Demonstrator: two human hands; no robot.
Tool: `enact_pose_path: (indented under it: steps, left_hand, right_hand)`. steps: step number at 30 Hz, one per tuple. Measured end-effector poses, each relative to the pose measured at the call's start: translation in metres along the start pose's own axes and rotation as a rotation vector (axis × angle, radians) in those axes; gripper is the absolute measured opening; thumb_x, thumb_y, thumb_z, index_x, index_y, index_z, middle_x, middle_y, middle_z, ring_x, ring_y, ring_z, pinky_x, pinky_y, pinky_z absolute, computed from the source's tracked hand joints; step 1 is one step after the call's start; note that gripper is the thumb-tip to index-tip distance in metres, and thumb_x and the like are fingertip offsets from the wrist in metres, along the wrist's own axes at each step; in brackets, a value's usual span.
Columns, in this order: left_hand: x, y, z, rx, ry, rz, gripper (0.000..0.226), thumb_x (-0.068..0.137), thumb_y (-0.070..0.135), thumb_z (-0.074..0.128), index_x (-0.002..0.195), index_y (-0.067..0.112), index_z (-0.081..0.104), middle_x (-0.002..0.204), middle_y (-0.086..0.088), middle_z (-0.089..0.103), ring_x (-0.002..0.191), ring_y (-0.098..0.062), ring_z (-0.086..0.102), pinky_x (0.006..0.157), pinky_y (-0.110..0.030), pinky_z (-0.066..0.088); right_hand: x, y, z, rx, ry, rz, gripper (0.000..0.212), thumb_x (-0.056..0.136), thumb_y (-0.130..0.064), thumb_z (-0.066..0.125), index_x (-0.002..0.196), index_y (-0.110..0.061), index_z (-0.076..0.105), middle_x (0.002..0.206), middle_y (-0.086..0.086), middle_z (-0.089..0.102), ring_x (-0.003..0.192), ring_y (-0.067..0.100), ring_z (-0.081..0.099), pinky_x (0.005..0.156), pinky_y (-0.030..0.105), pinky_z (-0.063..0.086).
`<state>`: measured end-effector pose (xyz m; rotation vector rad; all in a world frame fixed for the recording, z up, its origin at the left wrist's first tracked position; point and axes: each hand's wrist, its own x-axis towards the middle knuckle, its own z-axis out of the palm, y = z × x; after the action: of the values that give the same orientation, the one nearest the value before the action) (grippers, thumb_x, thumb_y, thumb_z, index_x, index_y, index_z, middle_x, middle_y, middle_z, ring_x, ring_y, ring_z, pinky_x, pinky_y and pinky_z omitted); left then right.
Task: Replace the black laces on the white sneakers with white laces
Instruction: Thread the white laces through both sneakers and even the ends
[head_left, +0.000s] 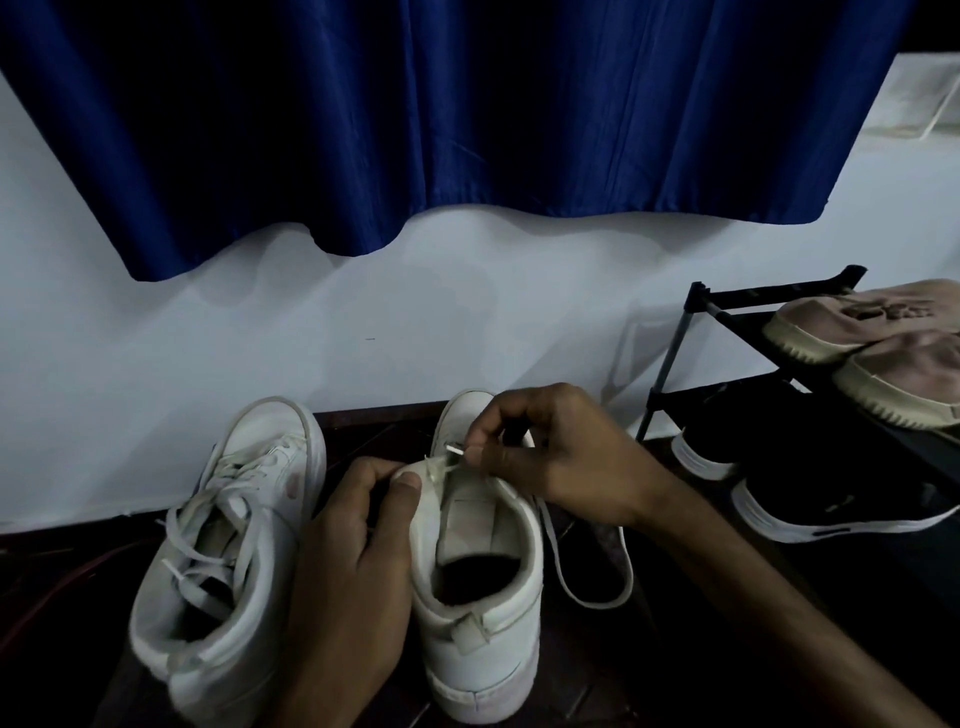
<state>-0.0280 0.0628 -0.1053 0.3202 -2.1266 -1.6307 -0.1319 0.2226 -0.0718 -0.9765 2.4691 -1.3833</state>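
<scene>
- At seven o'clock, on the dark floor: white leather high-top sneaker, threaded with loose white laces.
- At six o'clock: left hand, fingers and thumb curled round the side of a second white sneaker, heel toward the camera.
- Toward twelve o'clock of that shoe: right hand pinching the tip of a flat white lace, slack looped on the floor.
- At three o'clock: black metal shoe rack holding beige shoes and black shoes.
</scene>
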Motion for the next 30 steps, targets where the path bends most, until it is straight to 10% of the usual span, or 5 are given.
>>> enact_pose_path:
  steps: [10, 24, 30]
  left_hand:
    - [0.001, 0.002, -0.001, -0.091, -0.018, -0.108, 0.036, 0.096, 0.013, 0.055, 0.074, 0.037, 0.071, 0.077, 0.008, 0.073, 0.072, -0.001, 0.065, 0.074, -0.029, 0.043]
    - [-0.01, 0.0, 0.005, 0.123, 0.006, 0.13, 0.037, 0.09, 0.058, 0.036, 0.087, 0.029, 0.059, 0.073, 0.01, 0.064, 0.073, -0.012, 0.06, 0.074, -0.049, 0.049]
    - [-0.01, -0.002, 0.008, 0.092, -0.068, 0.15, 0.024, 0.093, 0.046, 0.041, 0.088, 0.031, 0.06, 0.081, 0.01, 0.066, 0.078, -0.01, 0.062, 0.074, -0.043, 0.05]
  right_hand:
    - [0.006, -0.011, 0.003, -0.209, -0.092, 0.004, 0.006, 0.075, -0.033, 0.072, 0.08, -0.029, 0.072, 0.08, -0.022, 0.069, 0.077, 0.003, 0.064, 0.082, 0.036, 0.053]
    - [-0.001, -0.025, 0.0, -0.486, -0.11, -0.088, 0.011, 0.081, -0.039, 0.066, 0.091, -0.035, 0.066, 0.087, -0.023, 0.061, 0.083, -0.001, 0.057, 0.067, 0.021, 0.041]
    - [-0.012, -0.031, 0.001, -0.742, -0.016, -0.242, 0.016, 0.088, -0.043, 0.056, 0.099, -0.034, 0.061, 0.1, -0.015, 0.06, 0.097, 0.007, 0.056, 0.068, 0.028, 0.039]
